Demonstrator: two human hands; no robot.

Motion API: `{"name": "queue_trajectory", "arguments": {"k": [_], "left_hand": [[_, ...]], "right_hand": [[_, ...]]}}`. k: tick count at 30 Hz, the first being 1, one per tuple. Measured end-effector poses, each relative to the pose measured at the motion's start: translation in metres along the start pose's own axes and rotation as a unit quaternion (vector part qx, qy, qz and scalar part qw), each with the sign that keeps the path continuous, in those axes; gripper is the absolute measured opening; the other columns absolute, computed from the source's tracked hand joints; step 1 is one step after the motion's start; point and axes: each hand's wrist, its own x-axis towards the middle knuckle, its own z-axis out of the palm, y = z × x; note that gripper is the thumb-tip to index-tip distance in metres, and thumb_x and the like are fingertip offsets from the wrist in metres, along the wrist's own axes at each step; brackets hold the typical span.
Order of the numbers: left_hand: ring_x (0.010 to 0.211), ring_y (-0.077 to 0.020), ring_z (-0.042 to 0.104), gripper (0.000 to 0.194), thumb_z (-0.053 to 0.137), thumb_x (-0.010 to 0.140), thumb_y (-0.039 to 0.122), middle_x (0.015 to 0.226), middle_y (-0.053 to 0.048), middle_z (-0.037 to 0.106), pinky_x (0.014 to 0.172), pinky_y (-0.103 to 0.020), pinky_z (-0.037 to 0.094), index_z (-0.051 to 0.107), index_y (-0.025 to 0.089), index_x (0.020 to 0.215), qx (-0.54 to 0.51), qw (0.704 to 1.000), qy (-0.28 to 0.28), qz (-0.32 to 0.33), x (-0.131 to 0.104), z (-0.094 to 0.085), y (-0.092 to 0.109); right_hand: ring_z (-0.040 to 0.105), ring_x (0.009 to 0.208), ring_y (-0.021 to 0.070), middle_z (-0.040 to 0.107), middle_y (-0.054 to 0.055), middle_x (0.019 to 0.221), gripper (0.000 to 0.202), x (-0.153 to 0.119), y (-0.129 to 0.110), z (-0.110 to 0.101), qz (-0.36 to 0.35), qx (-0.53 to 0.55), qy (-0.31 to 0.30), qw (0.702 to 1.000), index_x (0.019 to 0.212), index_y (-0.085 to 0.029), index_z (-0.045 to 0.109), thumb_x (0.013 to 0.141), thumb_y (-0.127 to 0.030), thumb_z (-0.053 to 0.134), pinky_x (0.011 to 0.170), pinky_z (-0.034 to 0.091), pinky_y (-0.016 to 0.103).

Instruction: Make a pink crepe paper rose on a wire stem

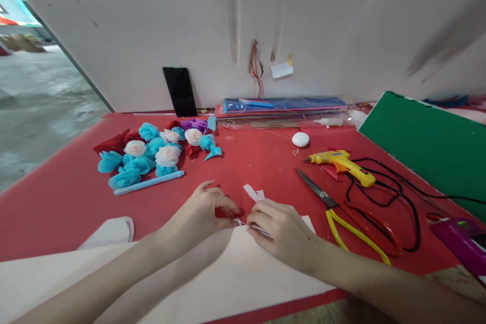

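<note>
My left hand (208,207) is closed, its thumb and fingertips pinching the end of a thin white strand (239,221) that looks like wire or twisted paper. My right hand (281,225) is closed round the strand's other part, facing the left. A white paper strip (251,193) sticks up behind the right fingers; whether they grip it is hidden. Below both hands lies a large sheet of white paper (190,283), its far edge close under the fingertips. White rounded paper pieces (114,230) rest partly against this sheet at the left.
Blue, white and red crepe-paper flowers (152,152) lie left, beside a light-blue pen (149,183). Scissors (325,197), a yellow glue gun (341,161) with a black cord, and a green board (425,147) are right. A phone (179,92) leans on the wall. A white oval object (300,139) sits behind.
</note>
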Motion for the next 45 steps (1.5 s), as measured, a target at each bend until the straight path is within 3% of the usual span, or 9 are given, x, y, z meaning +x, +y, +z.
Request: {"name": "queue_trajectory", "arguments": {"k": [14, 22, 28, 31, 33, 35, 38, 42, 45], "left_hand": [[0.067, -0.0142, 0.064, 0.005, 0.068, 0.067, 0.023, 0.071, 0.004, 0.073, 0.104, -0.047, 0.026, 0.072, 0.024, 0.071, 0.012, 1.0, -0.008, -0.004, 0.0, -0.005, 0.006], [0.065, -0.0147, 0.064, 0.002, 0.067, 0.066, 0.022, 0.07, 0.004, 0.073, 0.104, -0.049, 0.025, 0.069, 0.022, 0.066, -0.021, 1.0, -0.002, -0.012, -0.003, -0.006, 0.006], [0.073, -0.0186, 0.067, 0.006, 0.068, 0.064, 0.026, 0.075, 0.002, 0.075, 0.106, -0.051, 0.022, 0.068, 0.023, 0.069, -0.077, 0.997, 0.011, -0.02, -0.001, -0.002, 0.0], [0.076, -0.0195, 0.067, 0.008, 0.07, 0.062, 0.026, 0.075, 0.002, 0.075, 0.107, -0.05, 0.022, 0.069, 0.024, 0.07, -0.117, 0.992, 0.025, -0.033, -0.002, -0.004, 0.0], [0.076, -0.02, 0.066, 0.01, 0.068, 0.064, 0.027, 0.075, 0.002, 0.074, 0.102, -0.047, 0.033, 0.07, 0.024, 0.073, -0.15, 0.987, 0.043, -0.049, -0.003, -0.006, 0.001], [0.074, -0.0199, 0.066, 0.013, 0.067, 0.067, 0.031, 0.074, 0.0, 0.073, 0.086, -0.039, 0.048, 0.07, 0.023, 0.077, -0.191, 0.977, 0.064, -0.066, -0.005, -0.009, 0.004], [0.07, -0.0172, 0.067, 0.016, 0.069, 0.067, 0.034, 0.076, -0.001, 0.073, 0.064, -0.025, 0.054, 0.069, 0.022, 0.078, -0.27, 0.955, 0.093, -0.078, -0.007, -0.014, 0.01], [0.067, -0.0108, 0.067, 0.013, 0.071, 0.068, 0.031, 0.078, 0.003, 0.072, 0.057, -0.014, 0.052, 0.069, 0.026, 0.08, -0.365, 0.921, 0.112, -0.077, -0.014, -0.02, 0.02], [0.064, -0.007, 0.065, 0.011, 0.073, 0.068, 0.023, 0.073, 0.006, 0.071, 0.057, -0.01, 0.051, 0.07, 0.028, 0.077, -0.464, 0.875, 0.112, -0.082, -0.02, -0.023, 0.028]], "right_hand": [[0.055, 0.068, 0.0149, 0.061, 0.003, 0.072, 0.012, -0.001, 0.001, -0.001, 0.053, 0.034, 0.079, 0.995, 0.073, -0.017, 0.053, 0.078, -0.008, 0.047, 0.062, 0.039, 0.025], [0.053, 0.066, 0.0145, 0.058, 0.002, 0.07, 0.011, 0.001, 0.001, -0.002, 0.073, 0.094, 0.078, 0.99, 0.072, -0.018, 0.05, 0.078, -0.009, 0.047, 0.061, 0.036, 0.025], [0.052, 0.06, 0.0107, 0.055, -0.001, 0.07, 0.01, -0.001, 0.002, -0.006, 0.128, 0.19, 0.056, 0.972, 0.083, -0.02, 0.046, 0.089, -0.017, 0.039, 0.056, 0.035, 0.022], [0.048, 0.055, 0.0092, 0.051, -0.003, 0.067, 0.01, -0.001, 0.0, -0.008, 0.167, 0.231, 0.056, 0.957, 0.086, -0.02, 0.045, 0.091, -0.02, 0.037, 0.052, 0.033, 0.021], [0.044, 0.052, 0.0081, 0.047, -0.004, 0.064, 0.008, 0.001, -0.002, -0.011, 0.187, 0.26, 0.06, 0.945, 0.087, -0.019, 0.045, 0.09, -0.022, 0.038, 0.049, 0.031, 0.02], [0.04, 0.051, 0.0073, 0.043, -0.006, 0.062, 0.008, 0.006, -0.005, -0.017, 0.203, 0.288, 0.062, 0.934, 0.086, -0.019, 0.046, 0.089, -0.025, 0.042, 0.047, 0.031, 0.019], [0.035, 0.048, 0.0061, 0.035, -0.008, 0.056, 0.011, 0.015, -0.009, -0.03, 0.232, 0.34, 0.051, 0.91, 0.082, -0.018, 0.049, 0.086, -0.028, 0.048, 0.044, 0.029, 0.017], [0.027, 0.045, 0.0047, 0.029, -0.009, 0.053, 0.015, 0.021, -0.016, -0.044, 0.296, 0.48, 0.001, 0.826, 0.082, -0.018, 0.058, 0.08, -0.033, 0.059, 0.041, 0.024, 0.016], [0.027, 0.045, 0.0045, 0.031, -0.009, 0.053, 0.018, 0.021, -0.025, -0.051, 0.31, 0.518, -0.013, 0.797, 0.084, -0.02, 0.062, 0.077, -0.037, 0.063, 0.04, 0.025, 0.016]]}}
